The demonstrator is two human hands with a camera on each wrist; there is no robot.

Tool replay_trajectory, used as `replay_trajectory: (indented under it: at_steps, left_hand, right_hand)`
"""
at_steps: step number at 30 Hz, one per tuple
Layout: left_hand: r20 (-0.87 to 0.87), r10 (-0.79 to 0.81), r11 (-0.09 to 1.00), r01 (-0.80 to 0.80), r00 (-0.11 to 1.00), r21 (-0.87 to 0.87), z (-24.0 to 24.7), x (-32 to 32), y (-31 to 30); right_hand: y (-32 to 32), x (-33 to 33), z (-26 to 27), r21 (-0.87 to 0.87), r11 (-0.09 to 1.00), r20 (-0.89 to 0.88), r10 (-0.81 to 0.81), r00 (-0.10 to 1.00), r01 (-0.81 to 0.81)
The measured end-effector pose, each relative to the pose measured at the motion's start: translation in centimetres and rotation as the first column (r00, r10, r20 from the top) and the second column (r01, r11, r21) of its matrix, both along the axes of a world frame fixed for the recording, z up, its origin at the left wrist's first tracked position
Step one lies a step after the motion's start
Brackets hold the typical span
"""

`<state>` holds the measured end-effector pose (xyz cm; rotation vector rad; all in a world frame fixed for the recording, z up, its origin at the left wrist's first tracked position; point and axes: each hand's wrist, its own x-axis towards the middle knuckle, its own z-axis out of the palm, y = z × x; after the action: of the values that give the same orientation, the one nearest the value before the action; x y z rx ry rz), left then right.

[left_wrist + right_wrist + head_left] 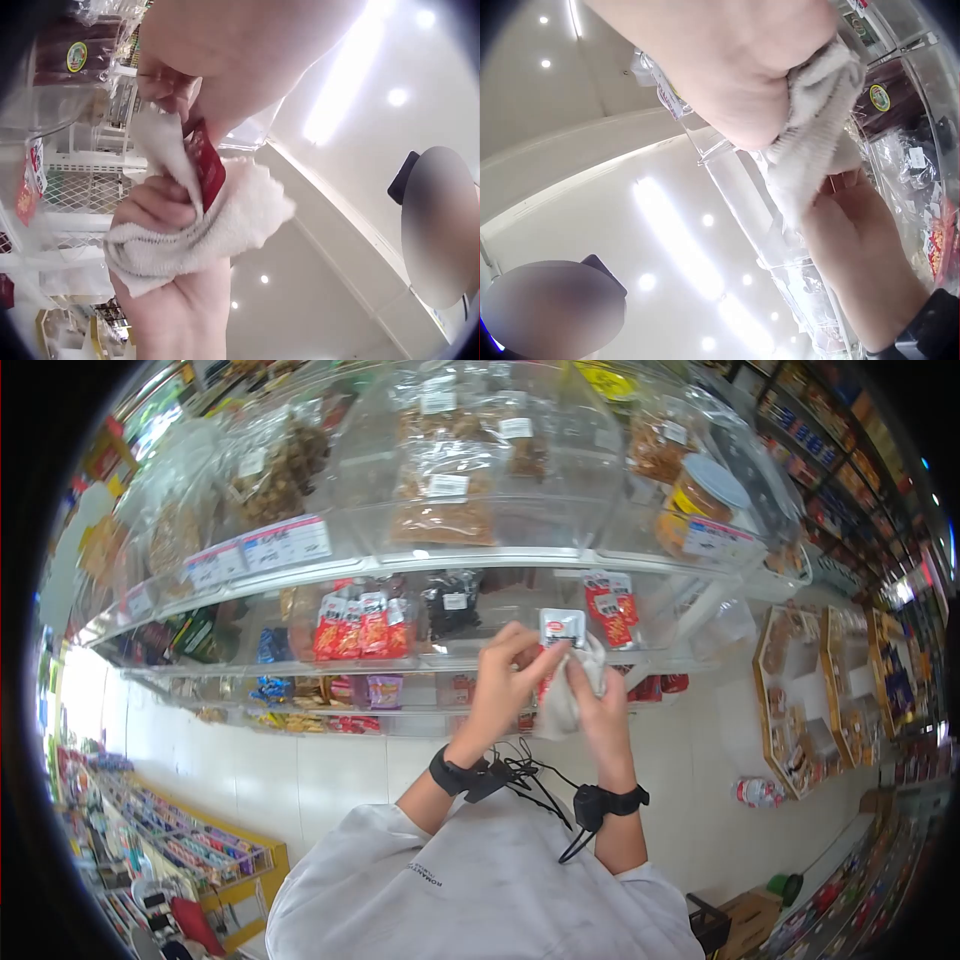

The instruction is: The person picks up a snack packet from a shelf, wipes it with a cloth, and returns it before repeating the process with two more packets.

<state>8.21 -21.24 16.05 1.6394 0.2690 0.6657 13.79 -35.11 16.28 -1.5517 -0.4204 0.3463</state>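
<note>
A small red and white packet [563, 626] is pinched by the left hand [506, 678] at its left edge, in front of the shelves. The right hand [602, 722] grips a white cloth [560, 710] that lies against the packet. In the left wrist view the red packet [210, 169] sits between folds of the cloth [247, 210], with the right hand [169, 300] below and the left hand [225, 52] above. The right wrist view shows the cloth [810, 142] hanging between both hands, the packet mostly hidden.
Clear bins on the shelf hold red packets [365, 628], a dark bag [452, 605] and more red packets [610, 608]. Above are bagged dry goods [445, 510] and a lidded jar [700, 500]. Wooden display racks [800, 710] stand at the right, and black cables [530, 770] hang between the wrists.
</note>
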Motion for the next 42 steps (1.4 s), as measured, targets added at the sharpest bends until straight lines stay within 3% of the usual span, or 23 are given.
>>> replay_trajectory:
  at_steps: [3,4,6,9,11,13,15,16,17,20,23,24,27,28,29,34,37,40,42]
  left_hand:
    - [-0.129,-0.078,0.996,0.071,0.989,-0.058,0.1,-0.9,1.2]
    - [-0.254,-0.127,0.988,0.099,0.959,-0.121,0.1,-1.4,1.8]
    - [-0.206,-0.107,0.988,0.08,0.973,-0.136,-0.7,-2.3,2.1]
    - [-0.156,-0.214,0.945,0.164,0.964,-0.285,-1.3,-3.1,2.4]
    - [-0.024,-0.244,0.872,0.209,0.969,-0.444,-2.6,-3.0,2.2]
    - [-0.112,-0.198,0.753,0.078,0.974,-0.654,-2.3,-4.2,3.9]
    - [-0.143,-0.187,0.593,-0.005,0.972,-0.805,-2.0,-5.4,5.8]
    - [-0.131,-0.019,0.676,-0.083,0.991,-0.732,-2.6,-5.7,6.1]
    - [-0.166,-0.019,0.706,-0.104,0.986,-0.7,-2.5,-6.5,6.5]
    - [-0.183,-0.001,0.772,-0.115,0.983,-0.625,-2.0,-8.4,8.2]
    - [-0.17,0.102,0.858,-0.173,0.98,-0.484,-2.8,-9.3,8.9]
    - [-0.167,0.074,0.871,-0.145,0.983,-0.469,-1.5,-9.6,8.5]
    - [-0.176,0.131,0.95,-0.175,0.976,-0.258,-2.8,-9.7,8.5]
    - [-0.212,0.268,0.95,-0.295,0.94,-0.103,-3.1,-9.8,8.8]
    - [-0.215,0.253,0.955,-0.279,0.943,-0.103,-3.2,-9.9,9.1]
    - [-0.185,0.092,0.967,-0.132,0.978,-0.22,-2.0,-11.2,9.2]
    - [-0.138,-0.066,0.894,-0.003,0.988,-0.449,-2.0,-12.0,10.3]
    - [0.006,-0.046,0.695,0.036,0.999,-0.719,-2.2,-11.6,10.0]
    - [-0.077,0.008,0.747,-0.057,0.997,-0.662,-2.8,-11.7,10.8]
  right_hand:
    - [0.0,0.6,-0.4,-0.041,0.999,0.055,-0.008,0.998,0.01]
    - [0.2,0.9,-0.4,-0.144,0.989,0.134,-0.008,0.991,0.028]
    - [0.9,1.4,0.0,-0.332,0.938,0.299,0.006,0.954,0.098]
    - [2.8,0.9,-0.9,-0.329,0.944,0.613,0.182,0.768,0.039]
    - [4.5,-0.7,-1.0,-0.367,0.928,0.628,0.297,0.719,-0.062]
    - [5.8,-2.1,-0.9,-0.369,0.926,0.688,0.33,0.647,-0.08]
    - [6.3,-2.1,0.2,-0.362,0.907,0.629,0.408,0.662,-0.215]
    - [6.3,-2.0,0.6,-0.362,0.889,0.616,0.453,0.645,-0.279]
    - [6.2,-1.9,0.8,-0.362,0.869,0.602,0.495,0.627,-0.339]
    - [5.2,-1.0,0.7,-0.351,0.891,0.405,0.42,0.812,-0.287]
    - [6.5,-1.6,0.8,-0.12,0.988,0.136,0.117,0.984,-0.101]
    - [7.1,-2.2,0.7,-0.107,0.988,0.11,0.125,0.986,-0.113]
    - [9.1,-4.4,0.8,-0.188,0.864,-0.096,0.457,0.884,-0.467]
    - [9.6,-4.9,0.4,-0.16,0.862,-0.123,0.467,0.876,-0.482]
    - [10.1,-5.3,-0.4,-0.132,0.856,-0.146,0.482,0.864,-0.5]
    - [11.5,-5.9,-2.3,-0.118,0.89,-0.077,0.435,0.897,-0.441]
    - [11.4,-5.9,-1.4,-0.122,0.893,-0.102,0.422,0.901,-0.433]
    - [11.3,-6.6,-0.7,-0.075,0.894,-0.124,0.431,0.894,-0.441]
    - [11.3,-7.0,-0.6,-0.07,0.894,-0.082,0.438,0.895,-0.443]
